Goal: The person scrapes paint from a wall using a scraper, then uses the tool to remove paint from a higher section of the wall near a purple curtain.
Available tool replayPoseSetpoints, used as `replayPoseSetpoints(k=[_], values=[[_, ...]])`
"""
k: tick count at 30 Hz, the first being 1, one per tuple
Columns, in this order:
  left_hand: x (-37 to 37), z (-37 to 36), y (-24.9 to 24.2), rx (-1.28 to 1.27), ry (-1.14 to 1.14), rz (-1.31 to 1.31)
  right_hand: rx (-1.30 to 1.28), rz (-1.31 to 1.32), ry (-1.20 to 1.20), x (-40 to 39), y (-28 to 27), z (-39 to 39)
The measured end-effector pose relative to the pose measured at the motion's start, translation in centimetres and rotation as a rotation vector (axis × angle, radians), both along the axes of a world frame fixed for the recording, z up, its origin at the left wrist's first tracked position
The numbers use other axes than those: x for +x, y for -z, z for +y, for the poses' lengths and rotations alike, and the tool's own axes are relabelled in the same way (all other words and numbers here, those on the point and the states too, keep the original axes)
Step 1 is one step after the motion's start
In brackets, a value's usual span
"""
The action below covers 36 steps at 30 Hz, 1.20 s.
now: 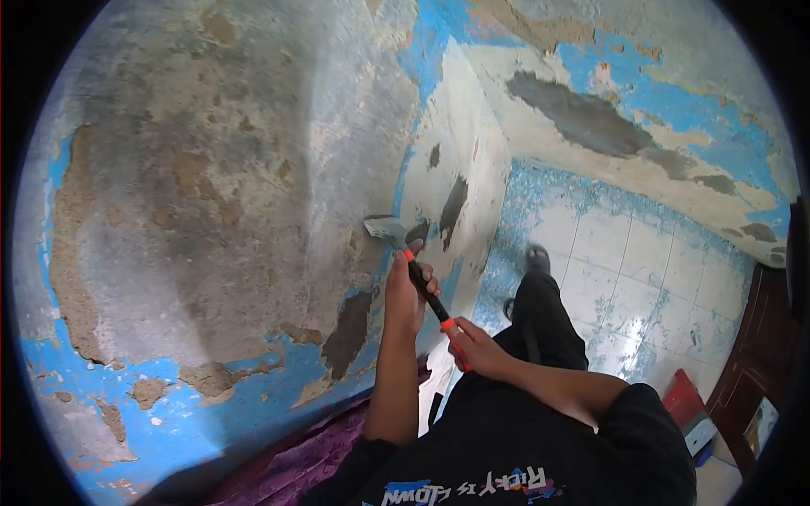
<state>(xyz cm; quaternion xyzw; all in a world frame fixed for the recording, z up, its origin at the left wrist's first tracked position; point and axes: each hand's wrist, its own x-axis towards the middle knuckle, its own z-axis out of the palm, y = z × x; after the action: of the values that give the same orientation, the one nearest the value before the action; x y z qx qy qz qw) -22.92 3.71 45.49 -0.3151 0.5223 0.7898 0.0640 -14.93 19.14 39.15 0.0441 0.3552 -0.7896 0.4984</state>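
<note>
A hatchet [434, 305] with a black and orange handle and a flared metal head slants across the middle of the head view. Its blade edge is at the wall [245, 169], over bare grey plaster beside a strip of blue paint; whether it touches cannot be told. My left hand [405, 291] is closed round the upper handle, just below the metal head. Lower down, my right hand [477, 347] grips the orange end of the handle near my body.
Blue paint [278, 371] and rough patches border the plaster. Another peeling wall [582, 114] meets it at a corner. Blue flakes litter the white tiled floor [624, 253] around my feet. Purple cloth [325, 447] lies below the wall; a brown wooden piece [751, 354] stands right.
</note>
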Motion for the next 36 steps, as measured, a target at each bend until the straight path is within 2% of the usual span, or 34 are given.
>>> replayPoseSetpoints(k=[2,6,16,28,31,36], values=[[0.4,-0.1,0.5,-0.045,-0.021,-0.001,0.056,0.066,0.021,0.6,1.1,-0.6],[0.2,-0.6,0.5,-0.098,0.049,-0.052,0.049,0.039,0.088,1.5,1.4,-1.8],[-0.4,0.2,1.3,-0.162,0.045,-0.079,0.080,0.044,0.213,2.1,1.7,-2.7],[-1.4,0.5,1.6,-0.252,0.045,-0.095,0.138,0.090,0.198,0.7,1.4,-2.0],[-1.5,0.9,1.5,-0.256,0.034,-0.093,0.095,0.015,0.178,0.7,0.6,-1.4],[-1.8,1.0,1.0,-0.273,0.051,-0.109,0.081,0.046,0.195,0.6,1.3,-2.1]])
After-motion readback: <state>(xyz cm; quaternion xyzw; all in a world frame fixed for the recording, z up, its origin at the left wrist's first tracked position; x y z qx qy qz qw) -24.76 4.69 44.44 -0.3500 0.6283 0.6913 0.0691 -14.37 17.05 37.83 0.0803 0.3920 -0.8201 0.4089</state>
